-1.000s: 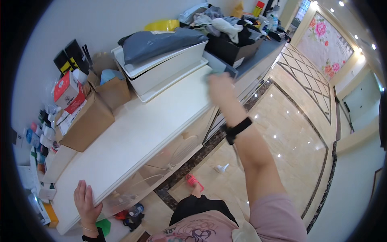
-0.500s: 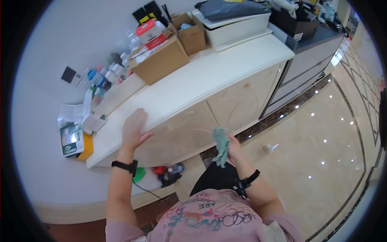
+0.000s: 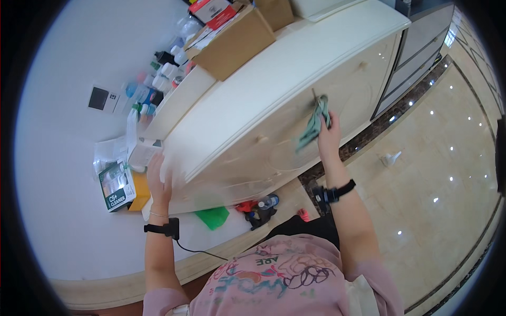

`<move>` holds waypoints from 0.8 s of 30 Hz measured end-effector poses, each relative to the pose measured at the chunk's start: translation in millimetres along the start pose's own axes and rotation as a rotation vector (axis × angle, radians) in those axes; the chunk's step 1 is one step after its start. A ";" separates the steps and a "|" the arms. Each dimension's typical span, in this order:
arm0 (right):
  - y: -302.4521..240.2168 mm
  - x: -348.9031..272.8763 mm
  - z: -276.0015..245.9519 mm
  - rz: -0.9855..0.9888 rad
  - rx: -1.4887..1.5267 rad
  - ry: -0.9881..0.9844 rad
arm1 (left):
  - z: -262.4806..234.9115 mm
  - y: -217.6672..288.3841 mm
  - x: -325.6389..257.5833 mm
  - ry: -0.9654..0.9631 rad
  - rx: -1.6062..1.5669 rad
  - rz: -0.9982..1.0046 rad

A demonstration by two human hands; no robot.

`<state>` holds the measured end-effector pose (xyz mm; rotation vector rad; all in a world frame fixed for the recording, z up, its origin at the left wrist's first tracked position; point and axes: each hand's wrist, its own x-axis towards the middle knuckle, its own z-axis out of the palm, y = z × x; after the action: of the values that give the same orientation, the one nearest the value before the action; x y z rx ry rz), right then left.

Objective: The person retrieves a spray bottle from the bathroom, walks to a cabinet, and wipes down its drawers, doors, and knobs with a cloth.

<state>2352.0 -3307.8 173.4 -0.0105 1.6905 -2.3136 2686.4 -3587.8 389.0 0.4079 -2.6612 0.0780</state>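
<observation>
My right hand (image 3: 330, 138) grips a crumpled green cloth (image 3: 315, 125) in front of the cabinet's door panels. The cloth hangs close to the white cabinet (image 3: 274, 113); whether it touches the door I cannot tell. At the cabinet top's left end is my left hand (image 3: 159, 181), its fingers stretched out and slightly blurred, holding nothing. Right by those fingertips stands a small white box (image 3: 144, 152). Beside the hand on its left are a green-and-white box (image 3: 117, 185) and a yellow box (image 3: 139, 192).
Bottles (image 3: 145, 95) and a large cardboard box (image 3: 232, 45) stand along the back of the cabinet top. Below the cabinet lie a green object (image 3: 213, 217) and a water bottle (image 3: 268, 201). A pale object (image 3: 390, 159) rests on the tiled floor. Grey drawers (image 3: 419, 60) adjoin on the right.
My right hand has moved up and right with the cloth, from beside my leg to the cabinet front. My left hand has shifted left and down toward the small white box. The view has turned.
</observation>
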 end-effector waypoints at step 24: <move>22.1 -149.3 157.9 -0.793 -0.597 -0.010 | 14.3 -15.6 -16.3 -0.155 0.012 0.132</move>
<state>2526.7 -3427.9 225.9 -0.9580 2.6413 -2.0982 2699.0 -3599.9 368.9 0.2503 -2.8401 0.1074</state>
